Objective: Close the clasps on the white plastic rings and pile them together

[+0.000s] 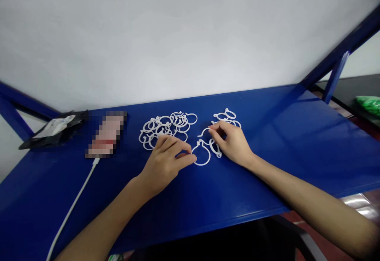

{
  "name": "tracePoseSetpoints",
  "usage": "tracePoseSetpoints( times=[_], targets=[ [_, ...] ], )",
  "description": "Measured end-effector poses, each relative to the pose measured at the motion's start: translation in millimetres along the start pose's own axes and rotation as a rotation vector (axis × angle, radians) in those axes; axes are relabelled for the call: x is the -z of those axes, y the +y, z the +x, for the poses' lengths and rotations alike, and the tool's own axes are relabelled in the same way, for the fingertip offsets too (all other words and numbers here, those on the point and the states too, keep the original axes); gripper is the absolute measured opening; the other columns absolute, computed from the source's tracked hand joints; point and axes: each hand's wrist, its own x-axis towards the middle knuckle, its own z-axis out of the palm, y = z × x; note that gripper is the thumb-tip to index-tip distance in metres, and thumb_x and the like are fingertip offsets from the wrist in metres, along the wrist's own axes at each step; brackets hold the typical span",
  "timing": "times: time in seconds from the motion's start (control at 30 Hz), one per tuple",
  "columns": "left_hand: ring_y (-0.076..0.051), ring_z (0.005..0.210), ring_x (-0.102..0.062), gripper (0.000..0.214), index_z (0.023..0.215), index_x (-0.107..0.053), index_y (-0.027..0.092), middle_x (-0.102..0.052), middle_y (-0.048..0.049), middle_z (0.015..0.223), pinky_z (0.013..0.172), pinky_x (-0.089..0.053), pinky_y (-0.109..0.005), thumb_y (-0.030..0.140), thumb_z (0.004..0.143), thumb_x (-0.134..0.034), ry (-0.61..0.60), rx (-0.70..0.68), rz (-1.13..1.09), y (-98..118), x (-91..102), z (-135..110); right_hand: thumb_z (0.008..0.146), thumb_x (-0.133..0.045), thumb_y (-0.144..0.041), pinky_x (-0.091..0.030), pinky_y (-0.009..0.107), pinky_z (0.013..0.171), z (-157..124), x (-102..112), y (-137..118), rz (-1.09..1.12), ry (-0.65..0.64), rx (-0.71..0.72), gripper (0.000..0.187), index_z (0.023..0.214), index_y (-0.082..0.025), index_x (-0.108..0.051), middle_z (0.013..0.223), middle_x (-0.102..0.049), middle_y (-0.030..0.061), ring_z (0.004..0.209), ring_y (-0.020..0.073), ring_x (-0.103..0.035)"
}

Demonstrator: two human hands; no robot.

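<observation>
My left hand [168, 160] pinches the left side of a white plastic curtain ring [202, 164], whose small eyelet points away from me. My right hand [231, 140] is closed on another white ring [203, 131], with its open end pointing left above the first one. Just under the right fingers lies a further white ring [219, 155], partly hidden. Past the right hand rest several more rings [230, 113]. Beyond my left hand spreads a loose pile of white rings [162, 128], some overlapping; the nearest are partly covered by the hand.
A phone-like device with a blurred screen [108, 132] lies left on the blue table [237, 197], a white cable [74, 201] plugged into it. Farther left is a black plastic bag [53, 130] with a white label. Blue frame bars [335, 75] rise at the sides; a pale wall stands behind.
</observation>
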Motion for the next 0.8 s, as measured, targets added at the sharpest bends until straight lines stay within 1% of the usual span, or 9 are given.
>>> tracePoseSetpoints(
  times=[0.07,0.13,0.2,0.27,0.43,0.6,0.67,0.73,0.8],
  targets=[
    [-0.018,0.085,-0.052,0.022,0.087,-0.069,0.023,-0.067,-0.001,0.088,0.081,-0.037,-0.035,0.006,0.094,-0.056,-0.039,0.015,0.054,-2.0,0.6,-1.6,0.095,-0.059,-0.029,-0.046,0.027,0.061,1.5,1.1,1.7,-0.002,0.018,-0.022,0.014,0.089,-0.018,-0.065,0.081,-0.072,0.0022,0.064,0.0131,-0.062],
    [-0.021,0.086,-0.052,0.026,0.087,-0.069,0.021,-0.067,-0.0036,0.09,0.079,-0.038,-0.037,0.002,0.092,-0.052,-0.129,0.069,0.173,-5.4,-0.3,-4.4,0.094,-0.059,-0.028,-0.046,0.026,0.061,2.3,2.4,2.0,-0.001,0.031,-0.032,0.013,0.087,-0.018,-0.065,0.081,-0.072,0.0022,0.063,0.0128,-0.062],
    [-0.023,0.086,-0.052,0.025,0.089,-0.07,0.019,-0.068,-0.0054,0.092,0.076,-0.037,-0.038,0.001,0.09,-0.053,-0.214,0.144,0.287,-8.6,-2.2,-7.0,0.094,-0.06,-0.028,-0.046,0.026,0.06,2.2,3.4,0.6,0.001,0.036,-0.031,0.013,0.087,-0.018,-0.065,0.08,-0.072,0.0022,0.063,0.0127,-0.062],
    [-0.025,0.087,-0.053,0.02,0.093,-0.071,0.018,-0.069,-0.0064,0.094,0.075,-0.037,-0.039,0.005,0.089,-0.056,-0.25,0.193,0.344,-9.5,-4.3,-8.2,0.094,-0.06,-0.028,-0.045,0.026,0.059,1.3,4.1,-2.0,0.005,0.037,-0.022,0.013,0.087,-0.018,-0.065,0.078,-0.071,0.0017,0.063,0.0124,-0.061],
    [-0.026,0.091,-0.057,0.018,0.107,-0.07,0.018,-0.071,-0.0054,0.097,0.08,-0.038,-0.041,0.019,0.092,-0.06,-0.163,0.259,0.305,-0.6,-8.1,-4.6,0.095,-0.06,-0.029,-0.045,0.025,0.057,-2.8,3.7,-9.6,0.049,0.0,0.009,0.014,0.09,-0.018,-0.065,0.069,-0.065,-0.0011,0.058,0.0109,-0.058],
    [-0.024,0.092,-0.058,0.032,0.121,-0.063,0.017,-0.071,-0.0048,0.096,0.082,-0.038,-0.039,0.034,0.094,-0.064,-0.114,0.251,0.188,6.6,-12.3,-2.9,0.095,-0.06,-0.028,-0.044,0.023,0.054,-7.0,1.9,-16.7,0.105,-0.065,0.036,0.013,0.09,-0.017,-0.066,0.07,-0.065,-0.001,0.057,0.0095,-0.057],
    [-0.022,0.089,-0.058,0.026,0.117,-0.064,0.018,-0.071,-0.0029,0.092,0.082,-0.038,-0.038,0.033,0.094,-0.063,-0.089,0.211,0.146,7.1,-13.2,-2.7,0.095,-0.06,-0.028,-0.044,0.023,0.055,-8.3,1.7,-19.2,0.123,-0.088,0.033,0.014,0.089,-0.018,-0.066,0.071,-0.065,-0.0012,0.058,0.0096,-0.057],
    [-0.021,0.087,-0.058,0.015,0.107,-0.066,0.02,-0.071,-0.0011,0.089,0.082,-0.038,-0.037,0.028,0.095,-0.062,-0.06,0.188,0.124,6.8,-12.9,-2.2,0.097,-0.058,-0.031,-0.045,0.023,0.056,-9.3,2.0,-20.9,0.146,-0.125,0.015,0.016,0.09,-0.018,-0.065,0.072,-0.066,-0.0008,0.061,0.0101,-0.059],
    [-0.02,0.087,-0.059,0.009,0.101,-0.066,0.021,-0.072,-0.0003,0.087,0.082,-0.038,-0.037,0.026,0.095,-0.062,-0.047,0.199,0.125,5.7,-11.6,-1.6,0.099,-0.056,-0.035,-0.046,0.024,0.059,-10.3,2.7,-21.3,0.173,-0.185,-0.014,0.018,0.099,-0.018,-0.064,0.076,-0.067,-0.0006,0.062,0.0106,-0.06]
  ],
)
